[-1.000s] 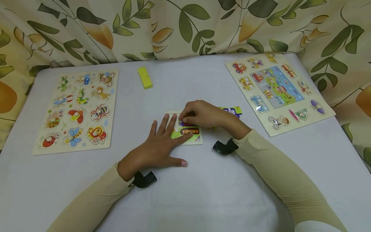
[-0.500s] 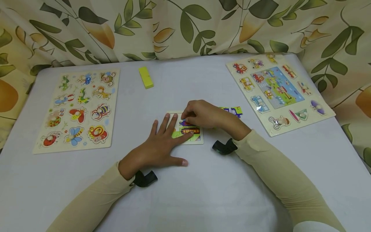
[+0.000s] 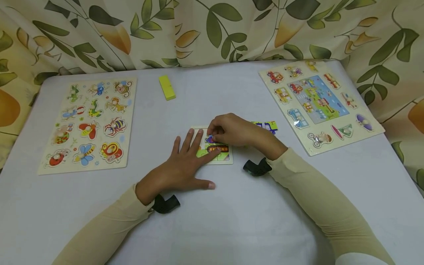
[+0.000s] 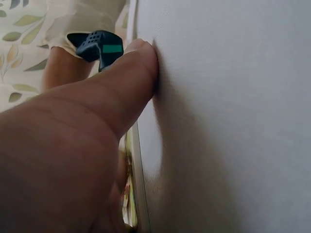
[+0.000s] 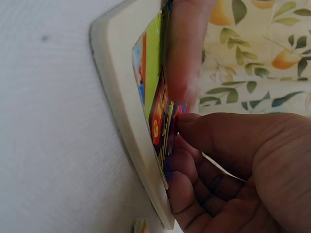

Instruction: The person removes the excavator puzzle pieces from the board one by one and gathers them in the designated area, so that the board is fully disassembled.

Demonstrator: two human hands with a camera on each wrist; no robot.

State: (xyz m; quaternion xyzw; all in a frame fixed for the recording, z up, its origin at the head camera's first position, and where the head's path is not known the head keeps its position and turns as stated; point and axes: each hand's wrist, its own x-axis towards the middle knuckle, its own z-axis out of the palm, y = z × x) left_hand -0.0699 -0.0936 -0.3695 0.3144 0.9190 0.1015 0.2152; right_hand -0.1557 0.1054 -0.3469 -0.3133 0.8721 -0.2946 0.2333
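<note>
Spreading flat across the small board [image 3: 230, 162], the left hand [image 3: 179, 169] is keeping its fingers straight and splayed, the index lying over the picture, while the thumb is stretching out over the cloth [image 3: 212, 228]. The right hand [image 3: 232, 129] is curling in from the other side, thumb and fingers pinching a purple piece [image 3: 209, 139] at the board's upper part, inside the frame. Up close, that frame is showing a thick, pale, smooth rim with a rounded corner, and the picture inside is flashing lime green, red and slanting yellow-and-black stripes. More thin, glossy pieces [image 3: 269, 126] are lying beyond the right wrist, partly hidden by it. A yellow oblong block [image 3: 167, 88] is sitting farther back; a flat insect board [image 3: 128, 115] is lying at left, a shinier vehicle board [image 3: 357, 135] slanting at right, and a leafy curtain [image 3: 228, 29] is hanging in soft folds behind. Against a second ago, little is shifting: the right fingertips are sitting slightly farther right, letting more purple show, while the left hand is holding its same spread.
</note>
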